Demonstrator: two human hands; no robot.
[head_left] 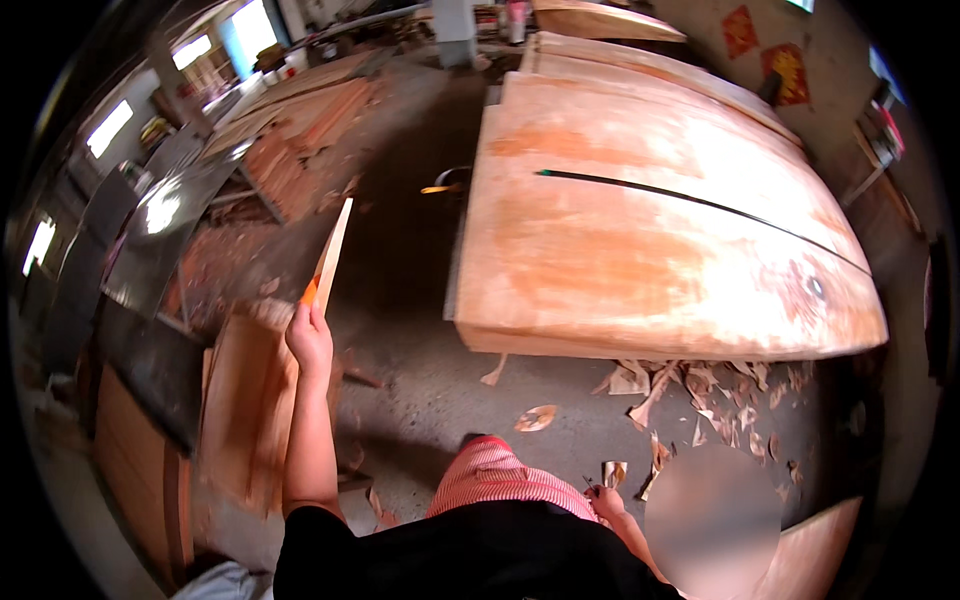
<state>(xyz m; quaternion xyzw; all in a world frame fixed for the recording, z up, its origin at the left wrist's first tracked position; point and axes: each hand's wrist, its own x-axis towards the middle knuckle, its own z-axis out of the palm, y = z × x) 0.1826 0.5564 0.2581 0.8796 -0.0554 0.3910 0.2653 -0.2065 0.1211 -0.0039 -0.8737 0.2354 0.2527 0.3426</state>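
My left hand [310, 338] is raised on the left with its fingers closed round a long, narrow, pale wooden-looking piece [337, 240]. This piece points away from me and shows an orange patch just above the fingers. Low down by the red-and-white striped cloth [500, 480] at my waist is my right hand [606, 502]. Its fingers are bent together around something small, thin and dark that I cannot make out. To the right of my left hand lies a large pale wooden slab [580, 270], with a long thin black strip [690, 197] with a green end across its top.
Curled wood shavings [730, 410] litter the floor along the slab's near edge. Wooden boards [245, 400] stand beside my left forearm, near a shiny metal sheet [165, 225]. Stacked planks [320, 110] lie farther left. A round blurred patch covers part of the lower right.
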